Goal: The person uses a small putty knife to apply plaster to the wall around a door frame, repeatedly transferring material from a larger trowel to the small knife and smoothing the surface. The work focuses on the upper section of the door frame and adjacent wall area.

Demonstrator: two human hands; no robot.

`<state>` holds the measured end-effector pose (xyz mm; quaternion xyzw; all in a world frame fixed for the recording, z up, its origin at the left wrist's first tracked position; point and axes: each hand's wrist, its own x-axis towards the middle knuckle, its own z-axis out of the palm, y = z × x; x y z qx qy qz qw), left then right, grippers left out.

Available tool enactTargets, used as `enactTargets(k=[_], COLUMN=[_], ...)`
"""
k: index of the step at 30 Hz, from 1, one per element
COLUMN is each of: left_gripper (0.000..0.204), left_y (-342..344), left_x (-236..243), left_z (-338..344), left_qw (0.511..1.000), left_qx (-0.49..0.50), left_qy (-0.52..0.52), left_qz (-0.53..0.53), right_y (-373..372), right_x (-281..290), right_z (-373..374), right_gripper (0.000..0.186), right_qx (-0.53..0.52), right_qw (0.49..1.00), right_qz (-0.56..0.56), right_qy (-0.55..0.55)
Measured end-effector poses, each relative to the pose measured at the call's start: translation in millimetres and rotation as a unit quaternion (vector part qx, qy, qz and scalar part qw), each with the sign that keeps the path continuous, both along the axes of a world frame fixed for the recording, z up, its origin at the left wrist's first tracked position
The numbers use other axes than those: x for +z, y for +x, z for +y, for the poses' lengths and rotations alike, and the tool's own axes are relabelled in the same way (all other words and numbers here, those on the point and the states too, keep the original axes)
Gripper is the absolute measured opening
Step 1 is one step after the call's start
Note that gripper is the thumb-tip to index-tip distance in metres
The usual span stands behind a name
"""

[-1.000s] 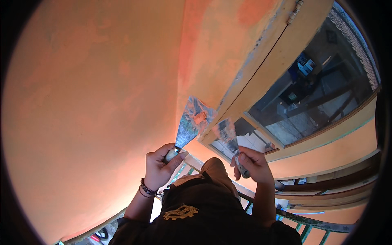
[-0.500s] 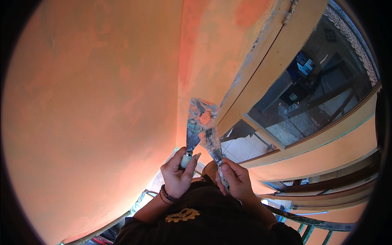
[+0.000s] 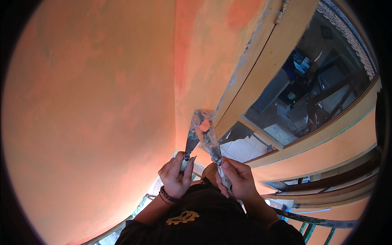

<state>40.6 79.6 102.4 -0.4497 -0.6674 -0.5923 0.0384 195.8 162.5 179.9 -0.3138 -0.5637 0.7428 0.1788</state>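
Observation:
My left hand (image 3: 175,175) is closed round the pale handle of a wide putty knife (image 3: 192,139), its blade smeared and pointing up. My right hand (image 3: 241,177) grips the speckled handle of a second, narrower scraper (image 3: 212,145). The two blades overlap, the narrower one in front of the wide one, with a lump of salmon-pink paste (image 3: 205,125) near their tips. Whether the blades actually touch is hard to tell. A dark bracelet is on my left wrist.
A mottled orange wall (image 3: 102,102) fills the left and meets a narrower painted face (image 3: 204,61). At right are a hinged wooden frame (image 3: 267,57) and glass panes (image 3: 306,90) with furniture beyond. Below are green railings (image 3: 314,222) and my dark-clothed body.
My hands have come closer together; the right one has moved left, bringing its scraper over the wide blade. The wide blade has turned and now looks narrower, its tip a little lower.

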Motion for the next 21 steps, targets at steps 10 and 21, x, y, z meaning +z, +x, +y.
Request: enactTargets(k=[10,21], left_gripper=[0.025,0.029], left_y=[-26,-61], left_x=[-4,4], left_z=[-2,-15], left_qw=[0.988,0.939], left_qx=[-0.006,0.003], left_qy=[0.011,-0.030], left_qz=[0.156,0.342], right_y=[8,23], right_x=[21,-5], right_z=[17,49], right_gripper=[0.030,0.025], right_qx=[-0.024,0.056], right_qw=[0.997,0.973], right_qz=[-0.007,0.051], right_qy=[0.074,0.219])
